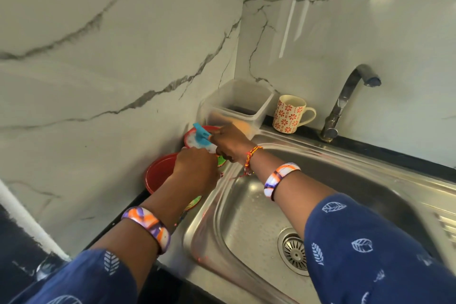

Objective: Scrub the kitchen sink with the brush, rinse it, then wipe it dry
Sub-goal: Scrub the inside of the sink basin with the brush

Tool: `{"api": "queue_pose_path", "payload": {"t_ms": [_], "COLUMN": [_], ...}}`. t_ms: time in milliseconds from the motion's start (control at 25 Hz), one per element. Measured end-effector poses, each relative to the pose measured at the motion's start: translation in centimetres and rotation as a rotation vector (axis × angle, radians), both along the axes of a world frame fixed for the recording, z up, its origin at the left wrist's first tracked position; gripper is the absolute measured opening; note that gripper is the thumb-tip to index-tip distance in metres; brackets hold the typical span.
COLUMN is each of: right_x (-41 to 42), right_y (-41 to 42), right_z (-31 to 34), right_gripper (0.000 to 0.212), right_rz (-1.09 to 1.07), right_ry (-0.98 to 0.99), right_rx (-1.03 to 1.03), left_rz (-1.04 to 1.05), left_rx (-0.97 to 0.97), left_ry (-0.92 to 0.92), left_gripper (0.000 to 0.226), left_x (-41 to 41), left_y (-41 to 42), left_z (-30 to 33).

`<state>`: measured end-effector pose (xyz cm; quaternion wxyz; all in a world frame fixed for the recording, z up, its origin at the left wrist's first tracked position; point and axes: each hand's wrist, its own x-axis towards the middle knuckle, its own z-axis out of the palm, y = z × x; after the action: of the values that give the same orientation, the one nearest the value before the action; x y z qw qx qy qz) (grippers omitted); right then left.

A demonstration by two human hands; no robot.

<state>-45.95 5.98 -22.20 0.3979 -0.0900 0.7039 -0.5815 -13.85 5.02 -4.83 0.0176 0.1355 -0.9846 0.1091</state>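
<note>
The steel sink fills the lower right, with its drain strainer near my right sleeve. A blue brush with pale bristles is held over the round containers at the sink's far left corner. My right hand pinches the brush at its handle end. My left hand is curled just below the brush bristles; what it holds is hidden by its back. Both wrists wear orange and purple bangles.
Red round containers stand on the dark counter left of the sink. A clear plastic tub and a flowered mug sit behind the sink. The tap rises at the back right. Marble walls close in the corner.
</note>
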Motion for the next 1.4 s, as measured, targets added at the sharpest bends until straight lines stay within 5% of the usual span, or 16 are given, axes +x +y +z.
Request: {"api": "queue_pose_path", "payload": {"t_ms": [80,160,360,520,680,800,920,1080,1280,1400], "right_x": [16.9,21.1,20.7,18.8,17.3,16.3,15.6,12.4,11.6,10.6], "right_y": [4.0,6.1,12.5,20.4,27.8,32.8,35.7,32.6,22.3,25.4], "right_z": [13.3,18.3,21.8,22.0,19.3,15.6,12.8,11.4,8.6,9.7], "right_gripper": [0.008,0.018,0.014,0.019,0.021,0.042,0.052,0.052,0.048,0.05], "right_rz": [0.148,0.057,-0.103,-0.215,-0.296,0.155,0.686,0.951,0.895,0.862], "right_ry": [0.187,0.342,-0.035,-0.091,0.41,1.027,1.334,1.447,1.601,1.678], "right_rx": [0.03,-0.03,-0.278,-0.36,0.127,0.842,1.363,1.419,1.107,1.107], "left_rz": [-0.011,0.007,0.047,-0.183,-0.295,-0.25,-0.128,-0.084,-0.075,-0.073], "left_rx": [-0.006,0.036,0.26,0.332,0.352,0.211,0.17,0.142,-0.014,-0.004], "left_ry": [0.007,0.031,0.105,0.271,0.068,-0.073,-0.13,-0.144,-0.206,-0.195], "left_gripper": [0.042,0.045,0.041,0.037,0.05,0.06,0.066,0.069,0.067,0.067], "left_x": [0.1,0.3,0.2,-2.2,-5.8,-8.2,-9.1,-9.4,-9.8,-10.0], "left_y": [0.0,-0.4,-1.1,1.4,4.9,4.7,3.8,3.5,3.6,3.8], "left_z": [-0.2,-0.4,-0.4,0.8,-0.2,-2.8,-5.2,-7.0,-7.6,-6.7]}}
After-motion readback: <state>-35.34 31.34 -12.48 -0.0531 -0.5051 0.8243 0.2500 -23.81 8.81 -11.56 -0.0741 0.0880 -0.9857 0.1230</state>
